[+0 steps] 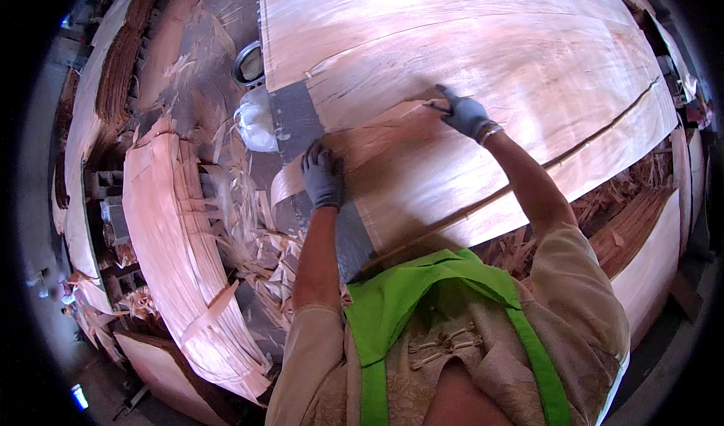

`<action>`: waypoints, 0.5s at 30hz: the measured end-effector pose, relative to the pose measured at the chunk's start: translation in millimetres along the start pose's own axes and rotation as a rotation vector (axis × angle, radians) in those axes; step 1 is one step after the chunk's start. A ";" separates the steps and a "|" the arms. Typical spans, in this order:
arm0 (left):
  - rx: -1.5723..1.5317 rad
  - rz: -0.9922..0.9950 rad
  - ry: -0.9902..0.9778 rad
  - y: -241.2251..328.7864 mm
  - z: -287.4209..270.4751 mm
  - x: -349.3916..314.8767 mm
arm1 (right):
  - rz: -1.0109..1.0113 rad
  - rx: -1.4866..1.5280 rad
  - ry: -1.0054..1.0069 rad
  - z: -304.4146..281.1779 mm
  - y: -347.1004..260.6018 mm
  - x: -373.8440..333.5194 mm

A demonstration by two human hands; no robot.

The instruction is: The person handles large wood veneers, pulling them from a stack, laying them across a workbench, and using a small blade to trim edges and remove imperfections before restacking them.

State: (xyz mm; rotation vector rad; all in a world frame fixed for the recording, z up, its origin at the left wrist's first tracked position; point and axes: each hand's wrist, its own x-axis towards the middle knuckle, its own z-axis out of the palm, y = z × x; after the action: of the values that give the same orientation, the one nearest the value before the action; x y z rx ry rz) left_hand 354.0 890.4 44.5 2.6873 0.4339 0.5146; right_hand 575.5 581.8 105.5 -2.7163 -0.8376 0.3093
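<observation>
Green apron (392, 305) below, gloved hands on a veneer strip (373, 134)

Closest to my lens are the apron's bib and straps, worn over a beige patterned shirt (445, 350). Beyond the bib I see a large veneer sheet (490, 56) spread out wide, its left edge meeting a dark grey surface (343, 237). The strip lies slantwise across that edge: its pale left end curls over the grey, and its browner length runs on over the sheet, toward the right.

My left grip (323, 176), in a grey glove, is palm down on the strip near its left end, fingers somewhat spread and slightly bent. My right grip (464, 115), gloved too, is at the strip's far end with the index finger stretched out; from this angle I cannot tell whether the thumb and other fingers pinch the wood. A thin band (492, 133) circles that wrist.

Nearer the apron, a dark line (615, 121) curves across the sheet. Left of the work I have a white plastic bag (256, 123) just beside a round ring-shaped object (249, 62), then torn scraps (260, 256) and a stack of long veneer pieces (170, 252).
</observation>
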 end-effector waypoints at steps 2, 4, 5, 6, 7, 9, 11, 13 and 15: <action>0.004 0.014 -0.010 -0.3 -2.2 -0.1 | -0.034 -0.093 -0.041 11.9 0.8 10.8; 0.036 0.008 -0.044 -0.3 -4.6 -0.3 | -0.106 -0.132 0.013 14.2 13.3 14.7; 0.036 0.024 -0.031 -0.1 -5.6 -0.5 | -0.042 -0.259 -0.026 7.8 26.8 13.3; 0.047 0.024 -0.039 0.1 -6.2 -0.7 | 0.119 -0.330 -0.078 -3.1 43.6 10.5; 0.069 0.017 -0.053 0.5 -6.4 -1.3 | 0.203 -0.248 0.019 -17.9 63.2 2.3; 0.051 0.002 -0.023 0.9 -5.6 -1.9 | 0.412 -0.252 0.008 -57.6 102.8 -17.9; 0.035 -0.009 -0.012 1.2 -3.8 -1.3 | 0.418 -0.213 0.122 -68.0 110.4 -18.4; 0.020 -0.007 -0.014 0.8 -1.9 0.4 | -0.025 -0.199 0.056 -53.0 93.3 -8.6; 0.017 0.016 -0.007 0.1 -0.3 1.8 | -0.084 -0.068 -0.079 -17.3 58.3 9.6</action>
State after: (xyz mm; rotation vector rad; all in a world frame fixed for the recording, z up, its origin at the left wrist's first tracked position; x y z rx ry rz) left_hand 355.5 891.1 45.2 2.7104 0.4173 0.5074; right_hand 618.2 537.6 101.5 -2.7377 -0.9987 0.3779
